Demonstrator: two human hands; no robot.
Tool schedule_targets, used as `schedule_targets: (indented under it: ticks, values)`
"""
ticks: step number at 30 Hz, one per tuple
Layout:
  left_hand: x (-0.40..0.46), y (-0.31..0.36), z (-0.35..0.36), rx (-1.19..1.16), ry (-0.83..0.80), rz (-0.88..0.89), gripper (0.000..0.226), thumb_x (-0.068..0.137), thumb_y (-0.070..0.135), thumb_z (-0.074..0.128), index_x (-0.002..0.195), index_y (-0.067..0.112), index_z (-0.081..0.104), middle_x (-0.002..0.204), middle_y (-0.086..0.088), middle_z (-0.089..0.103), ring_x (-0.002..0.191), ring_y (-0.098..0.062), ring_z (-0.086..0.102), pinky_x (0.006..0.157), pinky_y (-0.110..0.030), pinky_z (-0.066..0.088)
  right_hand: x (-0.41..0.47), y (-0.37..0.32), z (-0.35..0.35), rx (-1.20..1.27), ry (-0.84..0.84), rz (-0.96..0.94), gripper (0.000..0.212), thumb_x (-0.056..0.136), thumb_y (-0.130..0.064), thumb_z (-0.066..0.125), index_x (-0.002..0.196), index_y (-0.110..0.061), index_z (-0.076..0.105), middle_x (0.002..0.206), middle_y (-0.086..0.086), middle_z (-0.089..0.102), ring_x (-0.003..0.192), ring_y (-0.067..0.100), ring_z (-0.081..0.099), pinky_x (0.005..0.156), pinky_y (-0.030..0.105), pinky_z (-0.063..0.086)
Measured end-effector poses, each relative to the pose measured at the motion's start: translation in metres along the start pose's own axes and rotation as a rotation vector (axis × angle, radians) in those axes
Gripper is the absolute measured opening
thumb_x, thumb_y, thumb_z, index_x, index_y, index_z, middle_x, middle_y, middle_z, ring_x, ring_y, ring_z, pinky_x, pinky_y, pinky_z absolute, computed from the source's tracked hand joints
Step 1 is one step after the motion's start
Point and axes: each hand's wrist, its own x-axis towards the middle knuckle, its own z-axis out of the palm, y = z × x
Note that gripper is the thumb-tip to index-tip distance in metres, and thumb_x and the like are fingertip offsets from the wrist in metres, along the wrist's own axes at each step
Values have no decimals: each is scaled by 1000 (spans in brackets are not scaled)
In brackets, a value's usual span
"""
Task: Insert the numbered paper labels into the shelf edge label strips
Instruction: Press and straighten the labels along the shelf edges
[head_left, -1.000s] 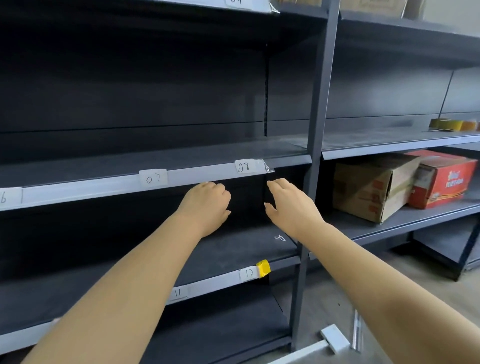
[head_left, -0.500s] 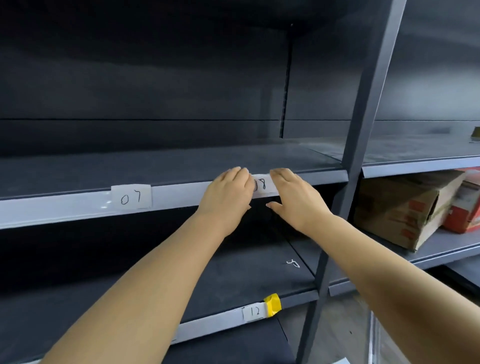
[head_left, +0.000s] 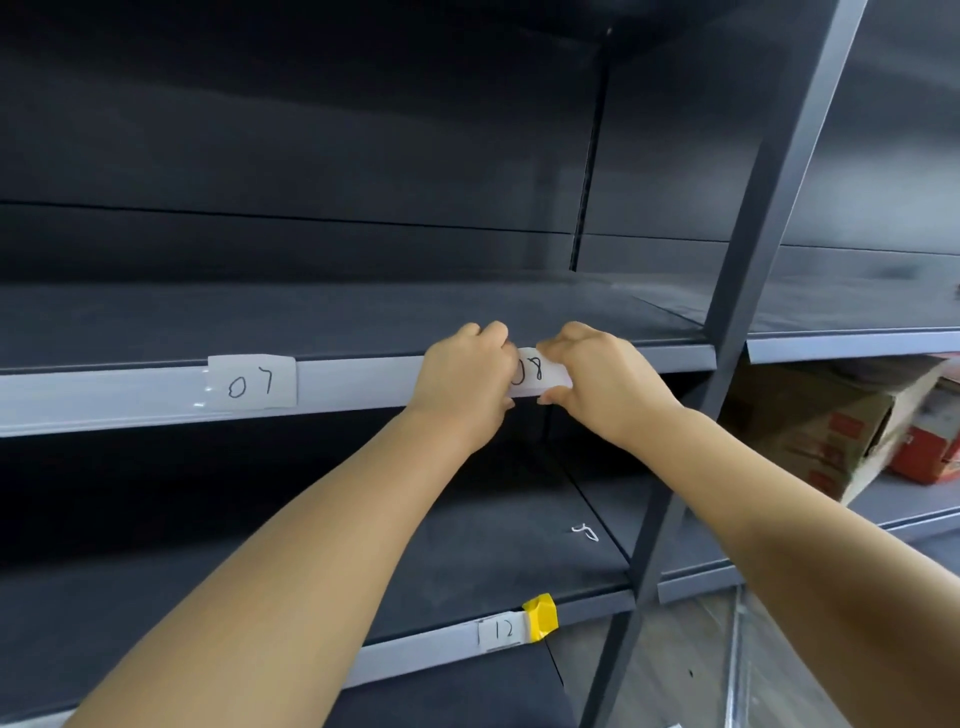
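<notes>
Gripping label 08 (head_left: 537, 370) from both sides, we hold it against the strip (head_left: 358, 383) on the front edge of the shelf (head_left: 311, 317). Our left hand (head_left: 465, 375) covers the label's left end, fingers curled over the strip's top edge and thumb tucked under its lower edge. Our right hand (head_left: 602, 382) pinches the label's right end, fingers curled on top and thumb pressed below at the lower right corner. Only the middle of the label shows between the two hands, with the "8" fully legible and the "0" half hidden by the left hand. We cannot tell whether the label sits behind the strip's clear cover or on its face.

Left of the grip, well apart along the same strip, sits label 07 (head_left: 253, 383), its paper standing slightly above the strip's top edge. Right of the grip, the upright post (head_left: 753, 218) crosses the shelf end, just beyond our right hand. Below the grip, on the next shelf's strip, label 12 (head_left: 501, 631) sits touching a yellow end cap (head_left: 540, 616). A small white mark (head_left: 586, 532) lies on that lower shelf, below our right wrist. Far right, past the post, a cardboard box (head_left: 810, 421) rests beside a red box (head_left: 930, 441)
</notes>
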Motion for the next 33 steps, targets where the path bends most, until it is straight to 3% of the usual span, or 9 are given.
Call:
schedule_targets:
  ticks: [5, 10, 14, 17, 21, 25, 28, 33]
  values:
    - [-1, 1, 1, -24, 19, -15, 33, 89, 31, 60, 119, 16, 57, 109, 2, 49, 98, -17, 47, 64, -25, 30, 1, 0, 3, -21, 12, 7, 36, 87, -26, 64, 120, -15, 57, 113, 4, 56, 96, 28, 59, 72, 28, 43]
    - [-4, -1, 3, -10, 8, 13, 33, 90, 27, 59, 120, 14, 53, 113, 2, 47, 102, -17, 46, 65, -24, 32, -4, -7, 2, -34, -7, 36, 44, 91, -25, 59, 132, -14, 48, 127, 4, 51, 108, 27, 57, 88, 33, 49]
    - [-13, -11, -7, -100, -9, 90, 41, 89, 32, 60, 124, 16, 46, 118, 1, 48, 108, -18, 45, 78, -26, 36, -7, -21, -8, -97, -51, 67, 36, 92, -22, 57, 126, -13, 49, 123, 5, 52, 104, 25, 57, 80, 33, 49]
    - [-33, -39, -19, -124, 53, 94, 43, 85, 31, 64, 121, 12, 50, 114, -1, 53, 105, -21, 50, 82, -29, 40, -12, -37, -13, -51, 1, 81, 41, 93, -18, 54, 132, -13, 43, 132, 4, 48, 116, 23, 52, 86, 33, 48]
    - [-74, -90, -28, -43, 80, 34, 53, 62, 27, 85, 104, 2, 64, 101, -9, 66, 93, -28, 64, 74, -34, 52, -12, -77, -15, 30, 22, 0, 46, 95, -20, 50, 138, -12, 36, 139, 3, 43, 122, 22, 47, 92, 33, 45]
    - [-111, -130, -40, 35, 26, -55, 62, 53, 29, 90, 104, 2, 67, 104, -10, 68, 95, -29, 66, 74, -36, 54, -2, -128, -13, 84, 14, -100, 42, 95, -21, 50, 134, -9, 39, 137, 5, 45, 121, 24, 47, 94, 35, 46]
    - [-125, -155, -50, 102, 18, -70, 67, 37, 30, 95, 93, 2, 70, 93, -8, 70, 82, -29, 69, 65, -35, 56, 6, -160, -13, 72, 1, -189, 43, 95, -21, 51, 135, -8, 39, 136, 6, 45, 121, 26, 47, 95, 35, 45]
    - [-140, -175, -52, 66, -44, -132, 70, 49, 28, 92, 106, -1, 66, 103, -10, 68, 92, -30, 66, 70, -36, 55, 13, -191, -7, 77, -3, -253, 49, 94, -21, 53, 138, -9, 36, 136, 6, 43, 123, 25, 45, 97, 33, 41]
